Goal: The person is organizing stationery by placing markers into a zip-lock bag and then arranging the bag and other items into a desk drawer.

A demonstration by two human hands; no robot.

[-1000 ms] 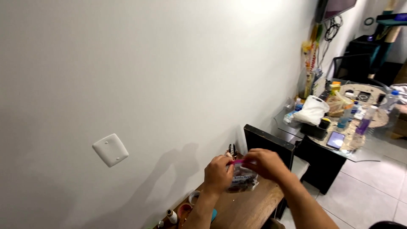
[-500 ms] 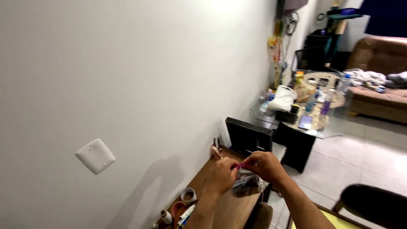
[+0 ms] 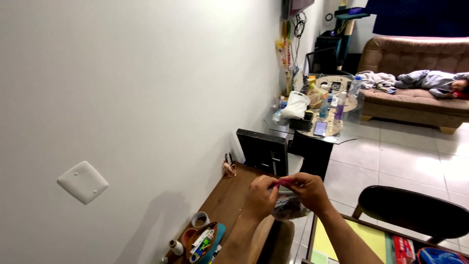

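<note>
Right now your left hand [image 3: 260, 196] and your right hand [image 3: 307, 192] meet above the near right edge of the wooden desk [image 3: 229, 198], both pinching the pink zip strip [image 3: 285, 182] along the top of a small clear plastic bag [image 3: 289, 209]. Each grip is closed on that strip, thumbs and fingertips pressed together where the two hands touch. The bag hangs below your fingers, just off the desk's edge, with dark small contents inside that are too blurred to name.

Judging from the pinch, you are working at the seal itself. The bag is lifted and held, which is the part done. Whether the strip is fully pressed shut or partly open along its length you cannot tell from here, since your fingers cover most of it, so the seal counts as unfinished.

Around you, a roll of tape [image 3: 200, 219] and a tray of small items [image 3: 201, 240] sit on the near left part of the desk, close to the white wall. A black chair [image 3: 411, 213] stands to the right, and farther off a glass table [image 3: 318, 124] crowded with bottles sits before a brown sofa [image 3: 415, 100].
</note>
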